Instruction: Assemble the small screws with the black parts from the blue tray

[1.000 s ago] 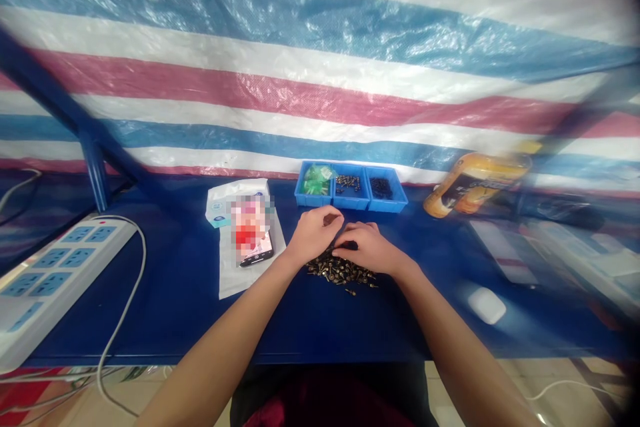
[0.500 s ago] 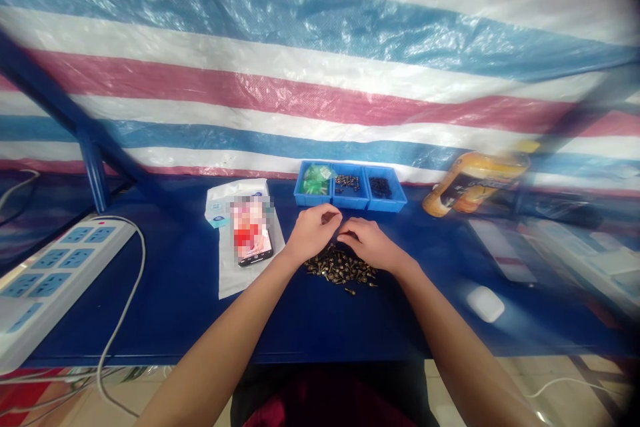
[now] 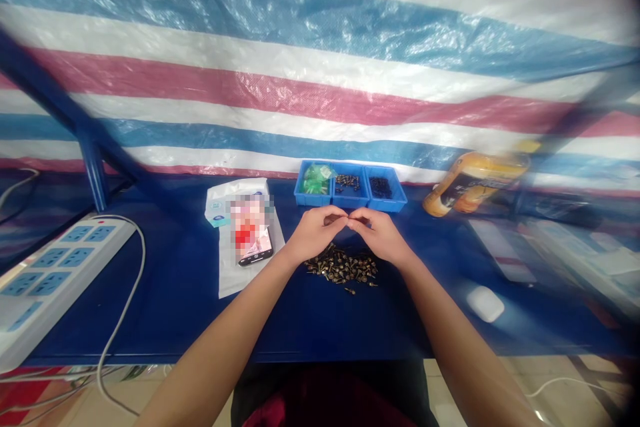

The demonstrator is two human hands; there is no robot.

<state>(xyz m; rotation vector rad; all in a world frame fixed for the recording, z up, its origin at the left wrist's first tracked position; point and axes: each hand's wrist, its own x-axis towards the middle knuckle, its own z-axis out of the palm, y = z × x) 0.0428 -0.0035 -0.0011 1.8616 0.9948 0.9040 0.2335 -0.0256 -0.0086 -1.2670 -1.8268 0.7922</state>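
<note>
Fingertips of my left hand [image 3: 316, 232] and my right hand [image 3: 376, 235] meet above the far side of a pile of brass-coloured screws [image 3: 343, 267]. Both hands are closed in a pinch; whatever lies between the fingertips is too small to make out. Just beyond them stand three joined blue bins. The left bin [image 3: 313, 201] holds a green plastic bag [image 3: 317, 178], the middle bin [image 3: 350, 202] some small screws [image 3: 347, 181], and the right bin [image 3: 389, 205] small dark pieces [image 3: 381, 187].
Left of my hands, a phone [image 3: 254, 240] rests on a white packet [image 3: 233, 280]. A power strip [image 3: 65, 267] with a cable [image 3: 143, 260] lies far left. On the right are an orange drink bottle [image 3: 475, 180], a white earbud case [image 3: 486, 304] and a blurred flat object [image 3: 503, 250].
My right hand has lifted off the screws, and its fingertips have come together with those of my left hand. The bins and phone have stayed in place.
</note>
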